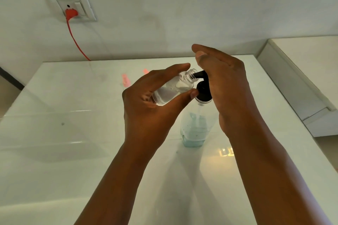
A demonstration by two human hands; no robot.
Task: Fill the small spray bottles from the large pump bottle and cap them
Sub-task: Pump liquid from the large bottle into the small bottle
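Left hand (146, 107) grips small bottle (173, 88) at pump spout (199, 74); flat right hand (225, 86) presses pump.

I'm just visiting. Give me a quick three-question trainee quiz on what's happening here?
1. True or false: the small bottle has its cap on.
2. Which hand holds the small bottle: A left, B right?
3. What colour is the pump head of the large pump bottle?

Key: 1 false, its neck is open at the nozzle. 2 A, the left hand; the right hand rests on the pump. 3 black.
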